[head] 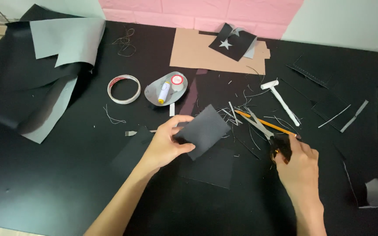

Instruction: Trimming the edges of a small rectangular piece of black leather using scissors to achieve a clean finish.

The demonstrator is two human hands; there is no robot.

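Low in the frame, right of centre, the right hand (300, 168) is closed over the dark handles of a pair of scissors (267, 135), whose metal blades point up and left across an orange pencil (265, 124) lying on the black worktop (44, 192). At the centre, a dark grey rectangular sheet (204, 130) is held just above the worktop by the left hand (167, 146), its lower left edge pinched between thumb and fingers (184, 119). The sheet is judged thin, light and flexible, faintly textured rather than slippery; it would likely flop if held by one corner, so a pinch along an edge near the cutting line seems best. Beneath it a larger black sheet (211, 168) lies flat. Thin offcut strips (241, 113) are scattered just beyond. Farther up are a roll of tape (124, 89), a grey dish (154, 92) holding a small bottle (164, 91), and a white mallet (281, 102). Toward the top edge a tan card (197, 54) carries a black piece with star cut-outs (230, 41), and grey-backed material (66, 39) is folded at upper left
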